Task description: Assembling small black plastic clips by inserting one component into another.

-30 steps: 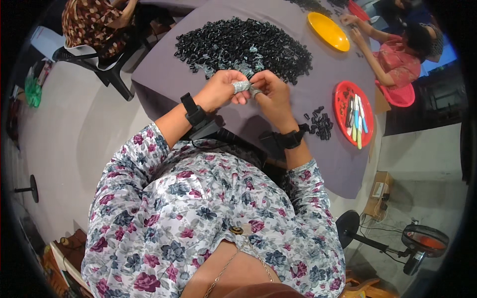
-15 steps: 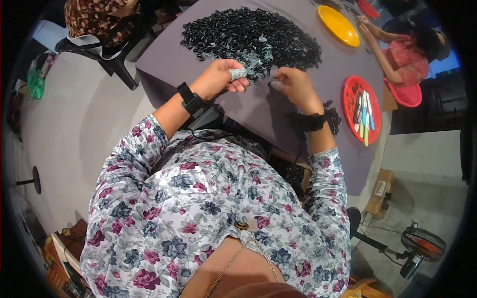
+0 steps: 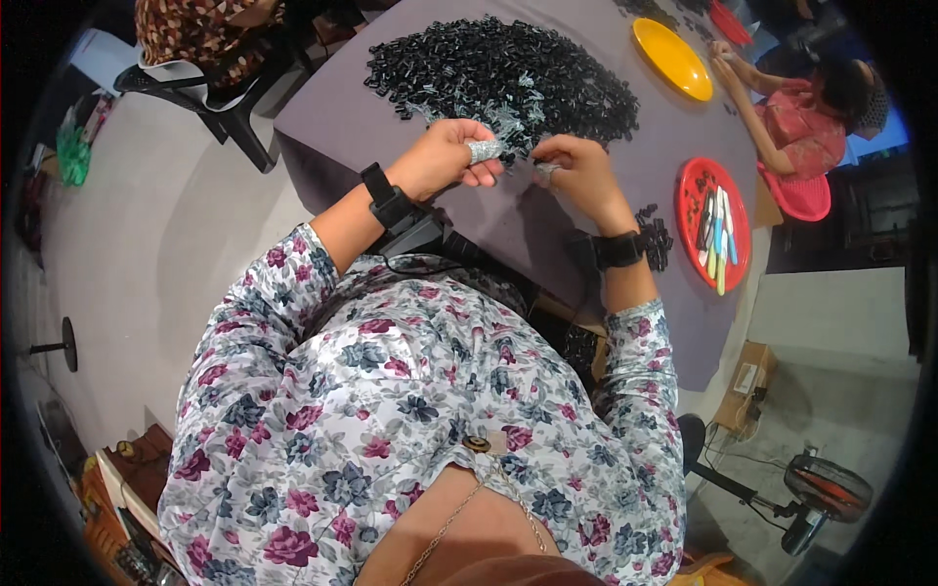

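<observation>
**Two hands at the near edge of the heap**

Everything here sits in relation to the big heap of small black pieces (image 3: 503, 73) spread on the grey table (image 3: 332, 137). Far to the left of the heap, off the table, a dark plastic chair (image 3: 210, 83) stands on the floor.

At the heap's near edge, the left hand (image 3: 445, 156) has its fingers curled closed around a small silvery piece (image 3: 484, 150), pinched so that one end pokes out toward the other hand, probably to keep that end free for working. Just to the right, the right hand (image 3: 576, 171) hovers low over the table with its fingertips drawn together on something small and pale; what it is I cannot tell. Both hands stay close to the heap, likely so fresh pieces are within easy reach.

Right of the heap and nearer the person lies a little cluster of black pieces (image 3: 653, 234), set apart as if sorted out. Beyond that a red plate (image 3: 692, 190) holds coloured markers (image 3: 716, 234). Up past the heap's right end rests a yellow plate (image 3: 671, 59), beside another person's arm (image 3: 752, 78).
</observation>
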Tool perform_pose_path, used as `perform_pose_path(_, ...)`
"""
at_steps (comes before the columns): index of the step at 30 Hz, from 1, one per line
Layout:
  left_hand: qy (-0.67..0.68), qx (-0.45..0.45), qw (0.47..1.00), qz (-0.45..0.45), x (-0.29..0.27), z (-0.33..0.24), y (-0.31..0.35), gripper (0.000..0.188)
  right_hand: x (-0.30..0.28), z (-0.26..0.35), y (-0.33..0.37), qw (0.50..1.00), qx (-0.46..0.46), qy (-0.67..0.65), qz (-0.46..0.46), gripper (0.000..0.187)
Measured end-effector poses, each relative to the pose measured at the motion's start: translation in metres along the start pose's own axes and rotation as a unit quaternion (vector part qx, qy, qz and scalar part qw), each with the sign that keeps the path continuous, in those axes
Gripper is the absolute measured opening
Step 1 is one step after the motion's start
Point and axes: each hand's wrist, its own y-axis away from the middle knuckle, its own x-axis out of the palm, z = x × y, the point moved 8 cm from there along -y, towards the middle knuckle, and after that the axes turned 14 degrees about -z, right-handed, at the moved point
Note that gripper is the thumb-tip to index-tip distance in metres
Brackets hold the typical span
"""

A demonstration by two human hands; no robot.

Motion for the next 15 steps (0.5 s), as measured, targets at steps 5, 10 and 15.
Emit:
perform_pose_path(5, 0.002, 0.024, 1.0, 0.0, 0.005, -0.007, 0.002, 0.013, 0.007, 0.025, 0.006, 0.976, 0.048, -0.213, -0.016, 0.017)
perform_pose_path(10, 0.01, 0.048, 0.999, 0.014, 0.013, -0.015, 0.006, 0.015, 0.007, 0.018, 0.011, 0.961, 0.084, -0.262, -0.032, 0.017)
perform_pose_path(15, 0.005, 0.058, 0.998, 0.007, 0.016, -0.019, 0.008, 0.015, 0.008, 0.02, 0.013, 0.946, 0.095, -0.308, -0.044, 0.015)
